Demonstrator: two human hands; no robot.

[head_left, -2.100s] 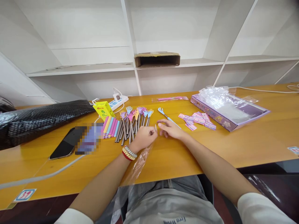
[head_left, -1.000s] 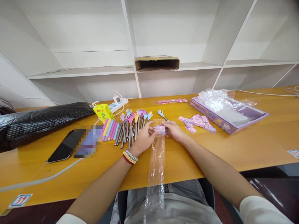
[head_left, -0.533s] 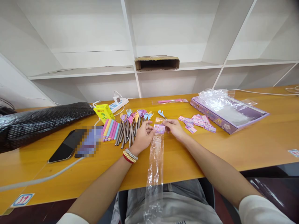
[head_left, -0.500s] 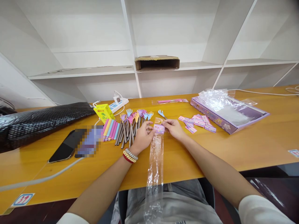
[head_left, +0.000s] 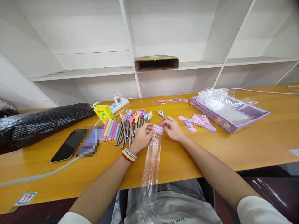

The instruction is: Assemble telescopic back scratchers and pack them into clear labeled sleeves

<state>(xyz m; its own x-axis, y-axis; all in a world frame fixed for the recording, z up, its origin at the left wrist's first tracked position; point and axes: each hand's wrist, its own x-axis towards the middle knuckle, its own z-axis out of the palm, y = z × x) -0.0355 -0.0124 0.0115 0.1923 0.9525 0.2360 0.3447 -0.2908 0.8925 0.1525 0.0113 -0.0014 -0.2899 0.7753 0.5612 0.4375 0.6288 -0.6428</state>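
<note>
My left hand [head_left: 143, 137] pinches the upper left edge of a long clear plastic bag [head_left: 151, 161]. A small pink-and-purple printed card [head_left: 158, 129] sits at the bag's top, and the rest hangs down over the table edge to my lap. My right hand [head_left: 173, 128] has its fingers closed at the bag's upper right corner, beside the card. Just beyond it lies a back scratcher with a blue hand-shaped head [head_left: 160, 113]. Left of my left hand is a pile of back scratchers [head_left: 130, 124] with metal rods and coloured heads, alongside several pastel handles [head_left: 111, 130].
Loose printed cards [head_left: 198, 121] lie to the right, before a purple box [head_left: 230, 116] topped with clear bags. A packed pink item [head_left: 171, 100] lies behind. Leftward are a yellow carton [head_left: 104, 112], power strip [head_left: 119, 105], dark phone [head_left: 68, 146] and black bubble-wrapped bundle [head_left: 46, 121].
The clear flap that stood above the card no longer shows there. The bag's hanging end has swung left, and both hands have shifted slightly.
</note>
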